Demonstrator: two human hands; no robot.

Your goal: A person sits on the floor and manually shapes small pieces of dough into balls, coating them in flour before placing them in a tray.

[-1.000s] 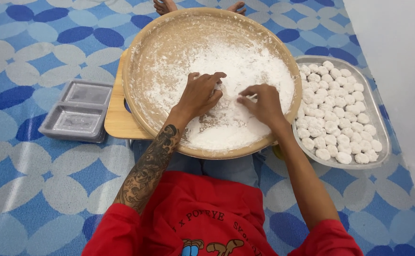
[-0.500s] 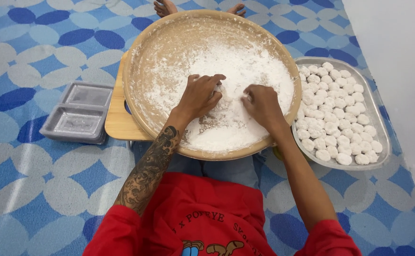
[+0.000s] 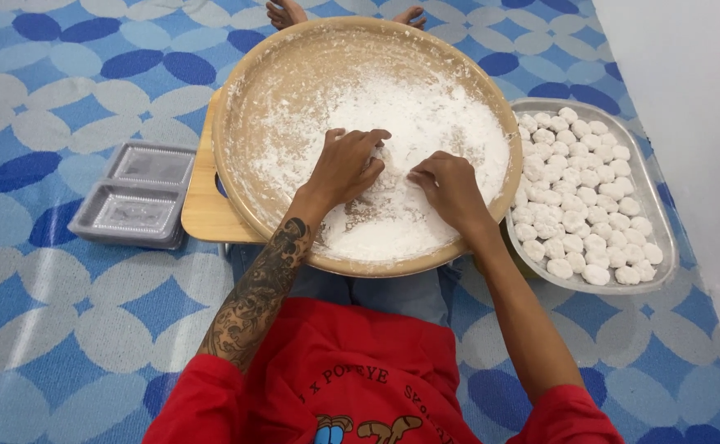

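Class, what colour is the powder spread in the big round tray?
White powder, over a tan round tray; the head view shows it.

setting: a home, floor-level food preparation, not a fitted kitchen. evidence: the floor [image 3: 64,345] is covered in a blue vinyl sheet with a repeating pale petal pattern; a plain white wall [image 3: 689,99] runs along the right edge. the person sits on the floor, bare feet [image 3: 286,11] visible at the top. work surface is a low wooden table [image 3: 200,205] carrying a wide round wooden tray [image 3: 294,74] dusted with white flour. a metal tray [image 3: 652,185] of small white dough balls and stacked clear plastic containers [image 3: 134,193] rest directly on the floor.
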